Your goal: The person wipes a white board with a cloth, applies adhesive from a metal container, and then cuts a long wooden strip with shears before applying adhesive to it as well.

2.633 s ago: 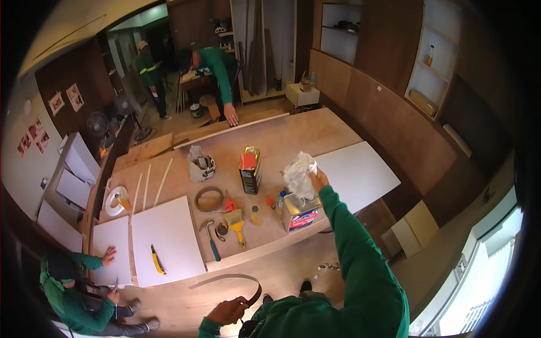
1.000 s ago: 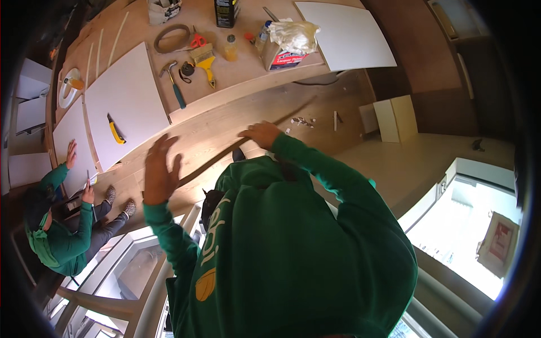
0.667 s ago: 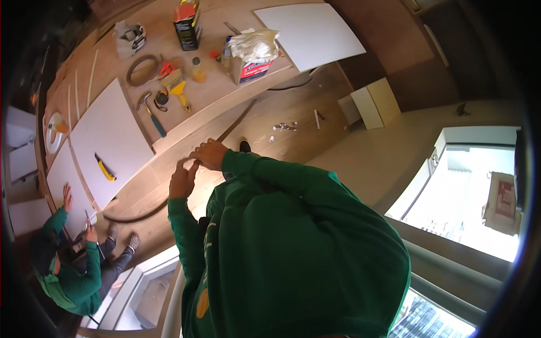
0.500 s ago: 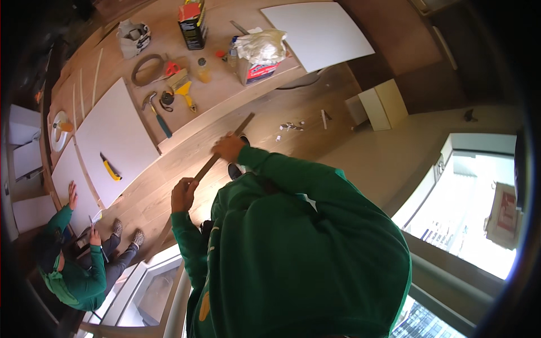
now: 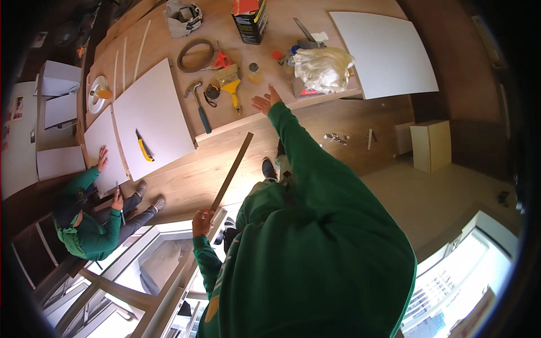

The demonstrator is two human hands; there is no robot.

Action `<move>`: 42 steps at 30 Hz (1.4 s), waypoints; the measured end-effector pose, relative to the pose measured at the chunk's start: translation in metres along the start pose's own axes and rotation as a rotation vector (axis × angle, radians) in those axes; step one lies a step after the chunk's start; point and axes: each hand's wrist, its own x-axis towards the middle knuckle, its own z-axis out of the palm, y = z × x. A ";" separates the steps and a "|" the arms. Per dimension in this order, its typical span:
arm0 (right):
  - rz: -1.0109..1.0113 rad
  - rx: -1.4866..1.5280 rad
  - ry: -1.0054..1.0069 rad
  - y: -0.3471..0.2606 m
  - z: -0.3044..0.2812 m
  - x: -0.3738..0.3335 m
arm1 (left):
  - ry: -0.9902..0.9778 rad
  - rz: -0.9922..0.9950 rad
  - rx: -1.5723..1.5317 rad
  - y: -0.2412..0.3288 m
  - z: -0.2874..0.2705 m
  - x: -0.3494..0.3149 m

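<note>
My left hand [image 5: 203,222] is closed round the lower end of a thin, flat brown strip [image 5: 232,171], which slants up toward the workbench. Over the front edge of the bench [image 5: 169,48] my right hand [image 5: 266,101] reaches out with fingers spread and nothing in it. Nearest to it are a yellow-handled brush [image 5: 229,84] and a small clear bottle [image 5: 253,73] with amber liquid. To its right, a crumpled whitish plastic bag [image 5: 324,69] covers most of a box. A hammer [image 5: 198,107], a tape measure [image 5: 212,92], red-handled scissors [image 5: 222,58] and a coiled brown band [image 5: 195,56] lie further left.
White panels [image 5: 149,121] lie at the left, one bearing a yellow utility knife [image 5: 145,147]. Another white panel [image 5: 386,53] overhangs the right edge. A black can [image 5: 250,25] stands at the back. A co-worker [image 5: 93,225] sits at the left. Scraps [image 5: 336,138] litter the floor.
My right hand has let go of the strip and moved up and right to the bench, fingers spread. The left hand has lowered, still holding the strip. The view has shifted.
</note>
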 end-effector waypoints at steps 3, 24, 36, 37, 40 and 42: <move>0.204 0.445 0.014 0.011 0.053 0.010 | 0.081 0.000 -0.067 0.005 0.005 -0.026; -0.239 -0.480 -0.758 -0.104 0.142 -0.126 | 0.130 0.109 -0.143 0.057 0.058 0.042; -1.069 -1.206 -0.581 -0.195 0.227 -0.328 | -0.002 0.348 -0.163 0.130 0.048 0.132; -1.159 -1.441 -0.429 -0.197 0.227 -0.338 | -0.018 0.378 -0.142 0.140 0.044 0.131; -1.144 -1.123 -0.550 -0.172 0.235 -0.369 | -0.064 0.447 -0.170 0.150 0.033 0.142; -1.142 -0.984 -0.591 -0.179 0.234 -0.382 | -0.083 0.492 -0.178 0.159 0.029 0.145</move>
